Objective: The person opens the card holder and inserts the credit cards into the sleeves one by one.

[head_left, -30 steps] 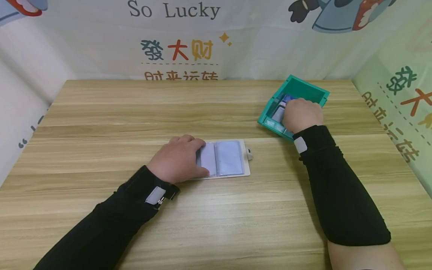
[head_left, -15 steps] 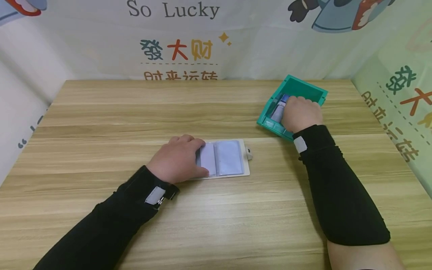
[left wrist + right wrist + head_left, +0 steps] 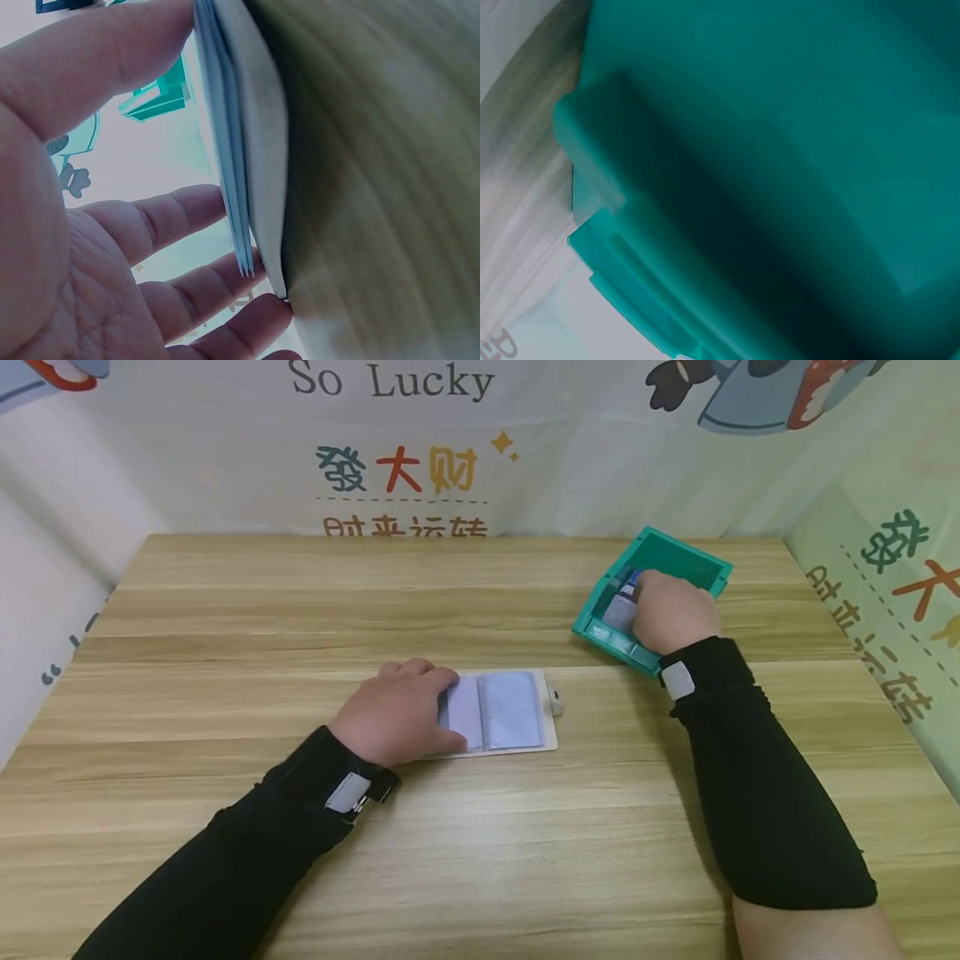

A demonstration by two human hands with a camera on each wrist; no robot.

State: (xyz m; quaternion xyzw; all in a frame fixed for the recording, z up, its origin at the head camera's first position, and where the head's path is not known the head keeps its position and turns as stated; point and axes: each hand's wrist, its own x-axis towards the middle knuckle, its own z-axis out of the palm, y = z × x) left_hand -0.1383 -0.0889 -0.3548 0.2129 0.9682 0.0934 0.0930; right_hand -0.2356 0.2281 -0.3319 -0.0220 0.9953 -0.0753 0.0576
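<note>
On the table lies an opened card holder with clear pockets, a whitish cover and a small snap tab at its right end. My left hand holds its left part, with the thumb on the near edge and the fingers at the far edge. In the left wrist view, several thin pages stand edge-on beside the fingers. My right hand reaches down into a green bin. Its fingertips are hidden there, next to cards at the bin's left side. The right wrist view shows only the bin's wall close up.
The wooden table carries the holder in the middle and the bin at the back right. A printed cloth hangs behind the table, with more cloth along both sides.
My right hand has shifted slightly to the right inside the bin, and the cards beside it have changed position a little. The left hand and the card holder stay put.
</note>
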